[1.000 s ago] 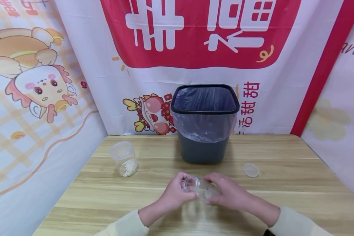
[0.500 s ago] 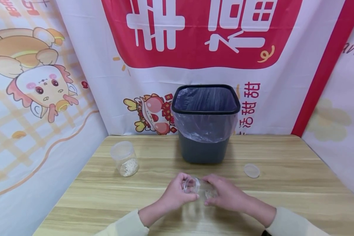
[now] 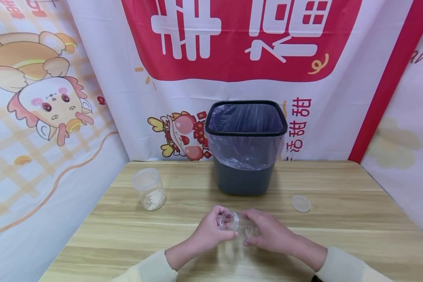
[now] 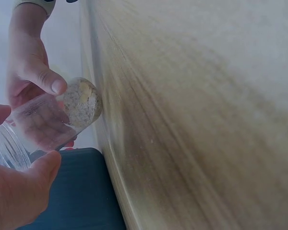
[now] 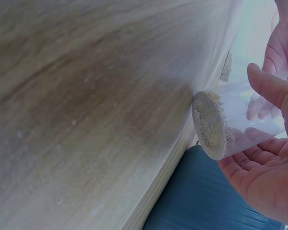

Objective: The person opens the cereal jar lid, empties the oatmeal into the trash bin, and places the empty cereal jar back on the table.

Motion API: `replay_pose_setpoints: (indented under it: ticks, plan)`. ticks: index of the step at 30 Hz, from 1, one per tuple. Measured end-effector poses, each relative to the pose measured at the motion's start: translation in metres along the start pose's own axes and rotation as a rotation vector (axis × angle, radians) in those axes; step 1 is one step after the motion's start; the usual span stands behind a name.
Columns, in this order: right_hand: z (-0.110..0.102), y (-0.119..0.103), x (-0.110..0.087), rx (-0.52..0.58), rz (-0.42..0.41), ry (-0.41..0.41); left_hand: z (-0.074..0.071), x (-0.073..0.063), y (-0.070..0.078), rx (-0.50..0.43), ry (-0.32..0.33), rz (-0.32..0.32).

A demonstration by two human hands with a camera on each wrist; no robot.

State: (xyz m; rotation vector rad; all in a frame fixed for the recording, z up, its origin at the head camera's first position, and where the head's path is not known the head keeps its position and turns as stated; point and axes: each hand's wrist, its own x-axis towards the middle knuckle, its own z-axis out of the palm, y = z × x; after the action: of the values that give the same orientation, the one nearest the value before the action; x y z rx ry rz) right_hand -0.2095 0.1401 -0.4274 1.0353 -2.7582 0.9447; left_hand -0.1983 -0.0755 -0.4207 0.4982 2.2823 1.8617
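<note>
Both hands hold one clear plastic jar (image 3: 243, 221), tilted on its side over the table with its open mouth to the left. My left hand (image 3: 211, 230) grips the rim end, thumb and fingers on either side of the neck. Around the body near the base, my right hand (image 3: 272, 232) curls its fingers and thumb. In the left wrist view, pale flakes (image 4: 81, 104) lie against the jar's bottom, with a larger yellowish piece among them. The right wrist view shows the same layer through the base of the jar.
At the back left stands a second clear jar (image 3: 149, 190) with a whitish top and white bits inside. A dark bin (image 3: 244, 176) with a plastic liner stands behind the hands. A round translucent lid (image 3: 301, 203) lies on the wooden table (image 3: 338, 219) at the right.
My right hand and forearm have shifted slightly left, and the pale flakes look a little displaced in the jar. The left hand stays at the rim.
</note>
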Motion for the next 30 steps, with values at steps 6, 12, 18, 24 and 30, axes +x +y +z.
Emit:
replay_pose_setpoints:
  ticks: [6, 12, 18, 24, 30]
  plan:
    - [0.0, -0.001, 0.0, -0.005, -0.007, 0.015, -0.001, 0.0, 0.0, -0.011, -0.002, 0.0]
    - [0.001, 0.0, 0.0, -0.008, -0.007, 0.021, -0.001, 0.0, 0.001, -0.025, -0.014, 0.012]
    - [0.001, 0.001, -0.002, -0.008, 0.005, 0.025, -0.005, -0.001, 0.004, 0.011, -0.016, 0.027]
    - [-0.003, 0.001, -0.004, 0.027, 0.053, 0.027, -0.011, 0.002, 0.008, 0.059, 0.005, 0.102]
    - [-0.009, 0.0, -0.004, 0.025, 0.054, 0.061, -0.022, 0.007, 0.02, 0.195, 0.057, 0.27]
